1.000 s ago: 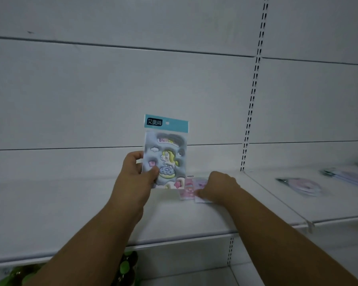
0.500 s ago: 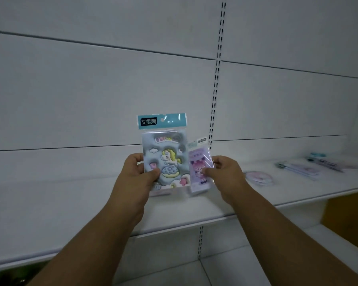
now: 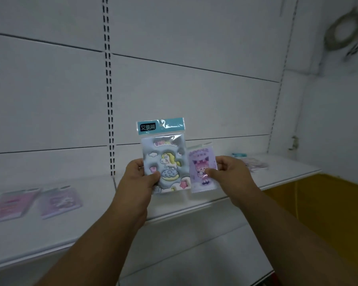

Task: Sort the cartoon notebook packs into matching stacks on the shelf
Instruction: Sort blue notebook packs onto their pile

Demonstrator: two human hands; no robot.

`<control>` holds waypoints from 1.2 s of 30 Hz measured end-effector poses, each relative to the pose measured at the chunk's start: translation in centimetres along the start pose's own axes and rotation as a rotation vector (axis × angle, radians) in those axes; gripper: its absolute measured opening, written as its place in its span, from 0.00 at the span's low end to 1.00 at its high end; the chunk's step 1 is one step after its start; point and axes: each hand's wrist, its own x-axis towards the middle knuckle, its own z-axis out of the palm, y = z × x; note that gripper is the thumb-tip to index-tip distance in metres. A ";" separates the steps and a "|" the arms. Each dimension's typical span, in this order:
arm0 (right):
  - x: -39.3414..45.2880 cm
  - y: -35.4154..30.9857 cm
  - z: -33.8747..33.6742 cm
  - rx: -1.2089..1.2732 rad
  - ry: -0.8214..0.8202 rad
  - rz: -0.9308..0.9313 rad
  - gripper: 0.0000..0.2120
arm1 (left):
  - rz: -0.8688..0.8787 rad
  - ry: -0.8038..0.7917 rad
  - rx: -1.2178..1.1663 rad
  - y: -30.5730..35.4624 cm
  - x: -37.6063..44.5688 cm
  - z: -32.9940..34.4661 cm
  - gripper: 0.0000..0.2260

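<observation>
Hands grip unicorn pack (image 3: 165,162) and girl pack (image 3: 202,168); pink packs (image 3: 35,203) on shelf (image 3: 277,172)

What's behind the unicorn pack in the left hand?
The unicorn pack is held upright by the left hand before the white back panel and shelf; whatever lies directly behind it is covered.

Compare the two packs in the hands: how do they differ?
The unicorn pack in the left hand is larger, blue, with a teal header card; the girl pack in the right hand is smaller, purple and has no such header. Both are upright, in clear wrap, above the shelf.
</observation>
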 end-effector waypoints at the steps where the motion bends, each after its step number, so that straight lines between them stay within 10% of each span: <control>1: 1.1 1.0 -1.1 -0.029 -0.001 -0.004 0.03 | -0.004 0.001 -0.006 -0.6 0.6 1.6 0.11; 18: 19.4 10.5 -3.2 -0.215 -0.257 0.224 0.07 | -0.018 0.115 0.091 -5.9 12.3 14.2 0.09; 26: 21.0 12.1 -3.4 -0.666 -0.509 -0.098 0.22 | 0.001 0.283 0.115 -7.7 12.3 18.5 0.11; 36: 23.5 15.0 -9.3 0.136 -0.528 -0.102 0.19 | -0.075 0.365 0.153 -9.7 12.9 28.4 0.08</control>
